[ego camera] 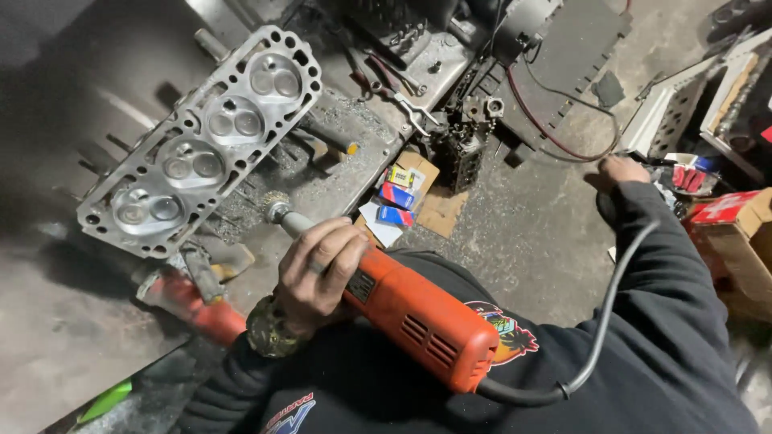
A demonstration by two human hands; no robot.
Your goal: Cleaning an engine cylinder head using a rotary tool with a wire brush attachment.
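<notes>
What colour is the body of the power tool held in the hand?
Orange, with a black cord; the grinder shows clearly in the head view, held by the left hand.

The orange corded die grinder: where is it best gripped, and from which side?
Best around the orange corded die grinder's narrow front neck, from above, where the left hand wraps it; the vented rear body is wider and trails the black cord.

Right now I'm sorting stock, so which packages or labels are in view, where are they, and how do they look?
Small boxes: stacked on the floor below the bench edge, rectangular, red, blue and yellow.
Flat cardboard: under them, brown.
Red-topped carton: far right, brown sides.
Small red packs: right, near the right hand.
Black label: on the orange grinder, in the left hand.
</notes>
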